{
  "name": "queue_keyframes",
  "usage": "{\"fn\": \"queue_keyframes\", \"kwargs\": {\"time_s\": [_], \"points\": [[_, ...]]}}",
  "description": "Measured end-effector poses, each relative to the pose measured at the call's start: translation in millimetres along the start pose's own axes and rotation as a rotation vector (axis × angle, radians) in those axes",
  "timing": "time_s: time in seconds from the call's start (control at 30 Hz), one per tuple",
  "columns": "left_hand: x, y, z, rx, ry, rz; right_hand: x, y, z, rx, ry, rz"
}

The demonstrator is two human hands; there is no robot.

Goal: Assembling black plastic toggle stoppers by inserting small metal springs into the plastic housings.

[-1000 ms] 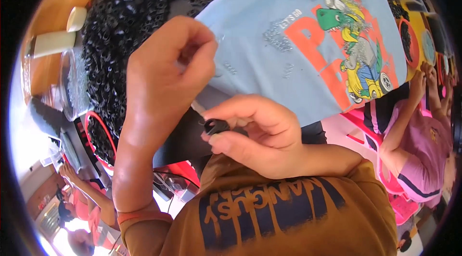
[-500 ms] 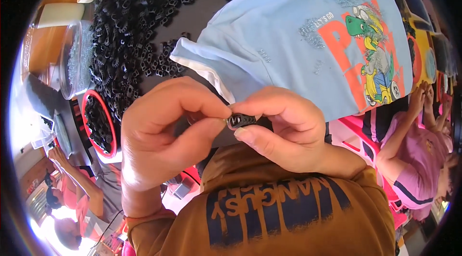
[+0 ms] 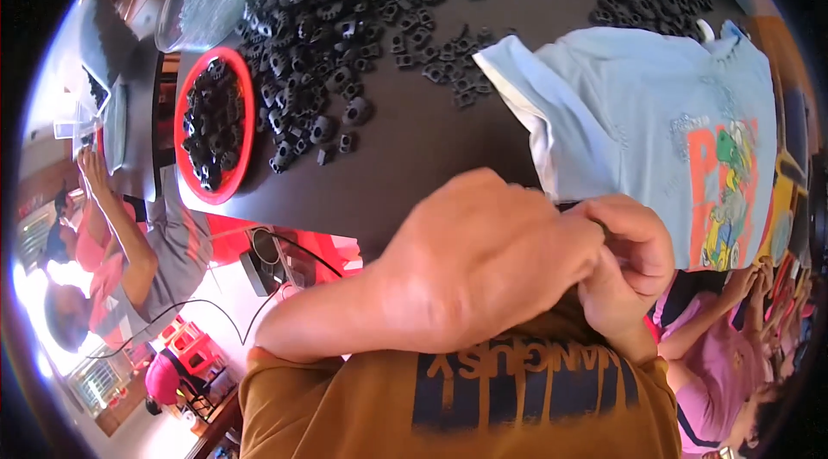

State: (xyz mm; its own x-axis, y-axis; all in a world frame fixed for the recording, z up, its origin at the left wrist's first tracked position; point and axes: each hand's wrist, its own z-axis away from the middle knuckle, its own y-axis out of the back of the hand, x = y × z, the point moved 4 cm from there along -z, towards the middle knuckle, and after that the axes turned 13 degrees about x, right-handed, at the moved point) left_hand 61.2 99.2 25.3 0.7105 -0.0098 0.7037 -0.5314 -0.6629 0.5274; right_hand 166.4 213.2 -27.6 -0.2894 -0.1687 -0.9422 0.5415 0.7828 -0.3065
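Observation:
In front of my brown top, my two hands meet with fingers bent together. My left hand (image 3: 492, 265) is closed, its back turned up, and it covers most of the spot where the fingertips touch. My right hand (image 3: 630, 256) is curled beside it, thumb and forefinger pinched. A small black plastic part was in the right fingers a moment earlier; the left hand now hides it. Just beyond the hands lies a light blue T-shirt (image 3: 638, 131) with small clear springs scattered on it. Loose black plastic parts (image 3: 336, 45) are heaped on the dark table (image 3: 388, 174).
A red-rimmed tray (image 3: 250, 131) of black parts stands at the table's left edge. Behind it is a clear tub (image 3: 172, 15) of springs. Black cables (image 3: 302, 252) hang at lower left. Other people sit on the left and right, one in a pink top (image 3: 716, 355).
The view has swung left, so shirt and tray appear farther right. My left hand has turned over the right fingers, covering the black part that showed before.

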Motion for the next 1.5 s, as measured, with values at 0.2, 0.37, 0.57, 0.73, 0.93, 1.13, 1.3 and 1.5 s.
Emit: {"fn": "queue_keyframes", "kwargs": {"time_s": [0.2,0.37,0.57,0.73,0.93,1.13,1.3,1.5], "points": [[-13.5,25.5,35.1,0.219,-0.031,-0.120,-1.5,-8.0,-3.3,-0.013,-0.066,-0.042],[-37.2,61.5,55.3,0.394,0.125,-0.527,-0.7,-6.6,-5.1,-0.061,0.015,0.011],[-46.9,68.5,59.5,0.342,0.307,-0.768,0.9,-8.7,-4.9,-0.057,0.048,0.020],[-45.9,70.0,49.8,0.265,0.290,-0.777,-2.5,-8.8,-5.3,-0.057,0.029,0.031],[-30.4,66.7,30.7,0.215,0.370,-0.498,-2.1,-8.5,-4.8,0.008,-0.036,0.055],[-2.3,41.8,-3.6,0.041,0.447,0.140,-5.0,-7.0,-9.3,-0.016,0.024,0.079],[7.5,23.5,-18.8,-0.008,0.514,0.146,-4.2,-6.7,-10.4,-0.027,0.072,0.046],[13.4,18.0,-29.7,-0.077,0.391,0.068,-3.3,-6.0,-10.3,-0.002,0.161,0.040]]}}
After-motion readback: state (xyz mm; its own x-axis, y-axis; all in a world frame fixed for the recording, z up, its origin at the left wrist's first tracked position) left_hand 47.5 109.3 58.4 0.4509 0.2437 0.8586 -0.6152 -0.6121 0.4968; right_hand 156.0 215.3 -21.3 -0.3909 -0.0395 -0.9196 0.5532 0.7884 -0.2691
